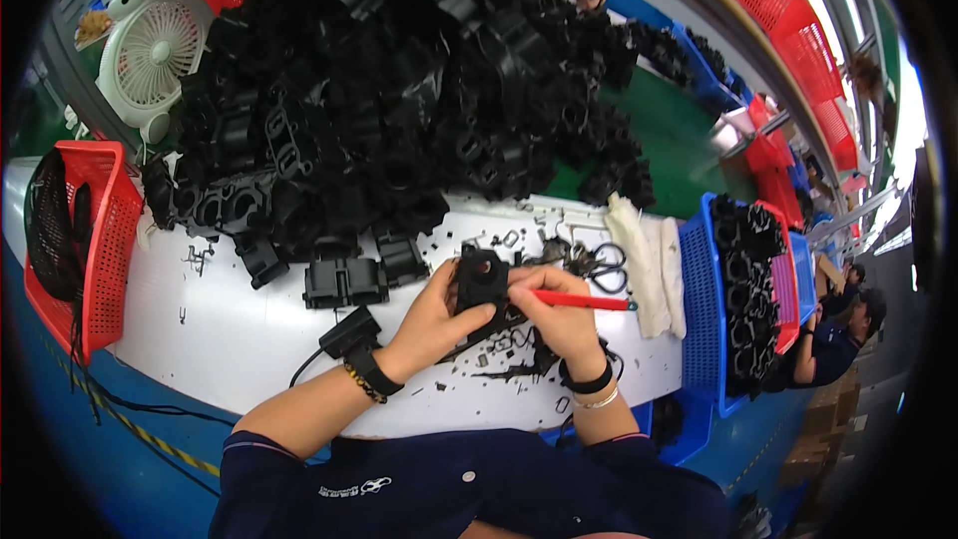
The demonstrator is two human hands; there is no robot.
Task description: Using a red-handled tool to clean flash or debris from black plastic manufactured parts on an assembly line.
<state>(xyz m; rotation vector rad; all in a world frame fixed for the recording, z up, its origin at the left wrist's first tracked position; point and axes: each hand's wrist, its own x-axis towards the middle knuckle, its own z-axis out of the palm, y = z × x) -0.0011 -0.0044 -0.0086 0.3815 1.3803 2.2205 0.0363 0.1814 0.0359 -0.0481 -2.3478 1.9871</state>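
Observation:
My left hand (pixel 436 319) is closed round a black molded plastic part (pixel 483 277) with a round hole in its upper face. In my right hand (pixel 561 321) is a slim red pen-shaped tool (pixel 584 299) with a green end pointing right. Its working tip lies against or near the part, hidden by my fingers. Small black scraps (pixel 509 344) are scattered on the white table under and around both hands. A pair of scissors (pixel 603 265) with dark loop handles lies just beyond my right hand.
A high heap of black plastic parts (pixel 349 100) fills the table's far side. A white fan (pixel 158 50) and red basket (pixel 110 240) stand left. Right are a rolled white cloth (pixel 644 265) and a blue crate (pixel 704 309) of black parts. Other people (pixel 843 339) work farther off.

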